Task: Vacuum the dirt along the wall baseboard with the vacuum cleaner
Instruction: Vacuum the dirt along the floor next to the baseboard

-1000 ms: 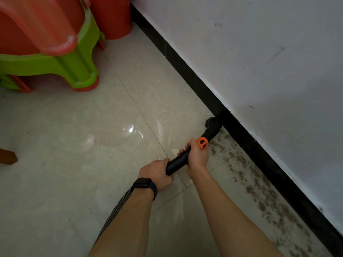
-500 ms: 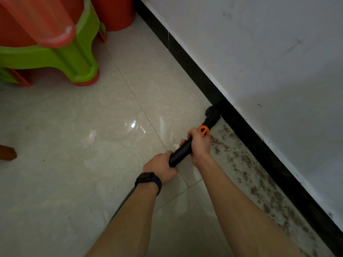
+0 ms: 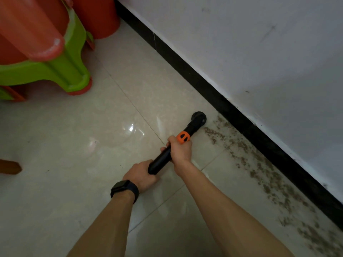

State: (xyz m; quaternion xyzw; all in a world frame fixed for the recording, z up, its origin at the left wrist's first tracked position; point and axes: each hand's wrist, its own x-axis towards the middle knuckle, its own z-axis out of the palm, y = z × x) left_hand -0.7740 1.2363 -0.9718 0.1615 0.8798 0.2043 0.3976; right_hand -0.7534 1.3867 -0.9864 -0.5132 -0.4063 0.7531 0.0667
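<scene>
A black vacuum wand (image 3: 161, 160) with an orange collar (image 3: 183, 137) lies slanted over the pale floor tiles. My right hand (image 3: 181, 150) grips it just below the collar. My left hand (image 3: 141, 176), with a dark watch on the wrist, grips its lower end. The round black nozzle (image 3: 199, 118) sits on the floor a little away from the black baseboard (image 3: 259, 134). A band of brown dirt (image 3: 259, 173) runs along the baseboard from beside the nozzle to the lower right.
Stacked plastic stools (image 3: 55, 67), green and red, stand at the upper left. A red bucket (image 3: 96, 17) stands behind them by the wall. A brown wooden piece (image 3: 9, 166) pokes in at the left edge. The white wall (image 3: 259, 52) fills the upper right.
The nozzle has pulled away from the baseboard onto the open tile, at the near end of the dirt band. Both hands keep their grip on the wand.
</scene>
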